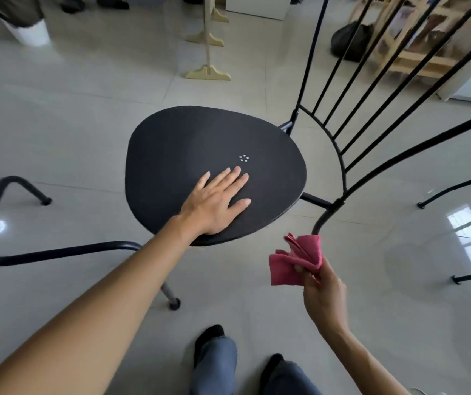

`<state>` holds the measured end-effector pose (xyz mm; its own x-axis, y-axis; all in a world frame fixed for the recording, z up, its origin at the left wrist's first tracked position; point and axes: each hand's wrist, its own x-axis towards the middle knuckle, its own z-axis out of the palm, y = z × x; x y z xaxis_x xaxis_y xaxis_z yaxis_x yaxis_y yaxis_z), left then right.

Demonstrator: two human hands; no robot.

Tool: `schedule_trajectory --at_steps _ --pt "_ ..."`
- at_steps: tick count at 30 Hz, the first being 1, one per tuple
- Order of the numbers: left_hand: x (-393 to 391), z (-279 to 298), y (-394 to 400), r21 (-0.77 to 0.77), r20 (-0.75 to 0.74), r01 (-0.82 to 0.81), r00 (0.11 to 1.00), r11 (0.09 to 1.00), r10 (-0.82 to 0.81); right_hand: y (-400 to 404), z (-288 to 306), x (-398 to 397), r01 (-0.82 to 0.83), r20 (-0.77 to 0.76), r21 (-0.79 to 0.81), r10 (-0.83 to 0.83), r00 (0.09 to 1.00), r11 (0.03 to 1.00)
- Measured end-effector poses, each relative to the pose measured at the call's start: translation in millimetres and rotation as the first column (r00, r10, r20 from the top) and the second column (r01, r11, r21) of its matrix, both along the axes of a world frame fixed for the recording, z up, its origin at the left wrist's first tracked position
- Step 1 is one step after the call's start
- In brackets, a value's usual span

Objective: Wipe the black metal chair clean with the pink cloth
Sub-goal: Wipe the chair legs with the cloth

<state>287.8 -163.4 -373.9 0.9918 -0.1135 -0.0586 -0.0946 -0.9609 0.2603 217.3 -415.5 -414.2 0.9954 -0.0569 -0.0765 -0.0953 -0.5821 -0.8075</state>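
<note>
The black metal chair point(177, 149) stands in the middle of the view, its rounded seat facing me and its thin-barred backrest rising to the right. My left hand point(217, 203) lies flat on the near part of the seat, fingers straight and spread. My right hand point(321, 289) is below and to the right of the seat, off the chair. It pinches the bunched pink cloth point(294, 263) between thumb and fingers. The cloth hangs in the air near the chair's back leg and touches nothing.
Another black chair frame point(3, 252) curves in at the left, and more black legs point(456, 189) stand at the right. Wooden stand feet point(208, 72) and a wooden shelf point(416, 47) lie beyond the seat. My feet point(208, 337) are on the pale tile floor.
</note>
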Motion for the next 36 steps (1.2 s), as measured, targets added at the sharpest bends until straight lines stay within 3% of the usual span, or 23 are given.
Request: schedule_trajectory --at_steps 5,9,17,25,29,36 --pt "-27 3 81 0.028 -0.031 -0.123 0.992 0.992 0.123 57 34 -36 -0.264 -0.092 0.127 0.276 0.957 0.956" --pt "-32 2 106 0.038 -0.037 -0.133 0.990 0.990 0.135 121 22 -61 -0.402 -0.097 0.260 0.438 0.894 0.878" --pt "-30 -7 105 0.017 0.052 -0.144 0.988 0.989 0.143 203 14 -76 -0.095 -0.174 0.361 0.167 0.971 0.928" --pt "-27 -4 107 0.030 0.017 -0.108 0.994 0.994 0.108 232 21 -54 -0.046 -0.235 0.323 0.127 0.964 0.945" --pt "-26 -3 111 0.038 -0.020 -0.058 0.998 0.998 0.059 246 22 -47 -0.028 -0.309 0.463 0.191 0.932 0.886" --pt "-25 -7 112 0.040 0.045 -0.060 0.997 0.997 0.058 245 19 -45 -0.140 -0.170 0.470 0.246 0.954 0.871"
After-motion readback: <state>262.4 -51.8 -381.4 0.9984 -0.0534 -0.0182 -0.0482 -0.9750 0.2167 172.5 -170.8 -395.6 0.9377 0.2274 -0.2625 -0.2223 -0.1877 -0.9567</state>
